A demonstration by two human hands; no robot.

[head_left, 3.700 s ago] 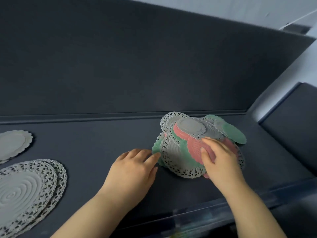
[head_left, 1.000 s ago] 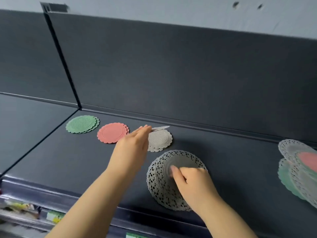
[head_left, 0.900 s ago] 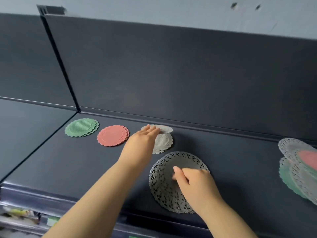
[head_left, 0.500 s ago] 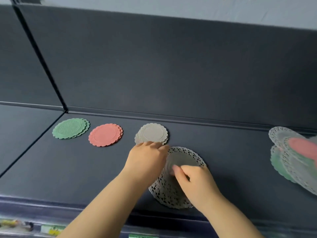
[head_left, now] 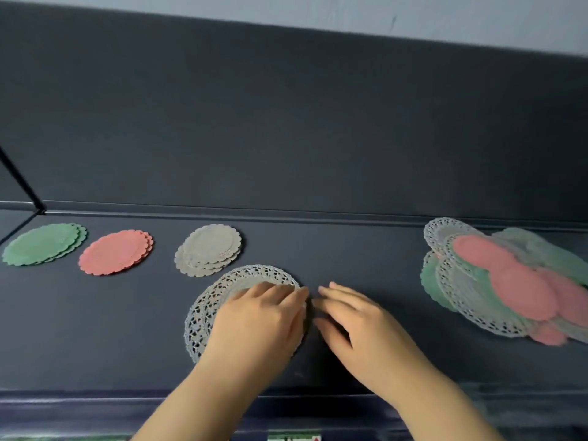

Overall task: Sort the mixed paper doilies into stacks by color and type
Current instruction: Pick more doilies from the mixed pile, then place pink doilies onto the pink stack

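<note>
Two open hands are lying flat: the left hand pressing a round, lacy white doily near the shelf's front edge, the right hand empty beside it.

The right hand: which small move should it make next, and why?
Probably reach right to the mixed pile for another doily. The right hand is empty on the dark surface, the left hand rests on the lace stack, and the pile remains unsorted.

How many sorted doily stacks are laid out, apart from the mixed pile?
4: green stack far left, pink stack beside it, small white stack next, lacy white stack under the left hand.
</note>
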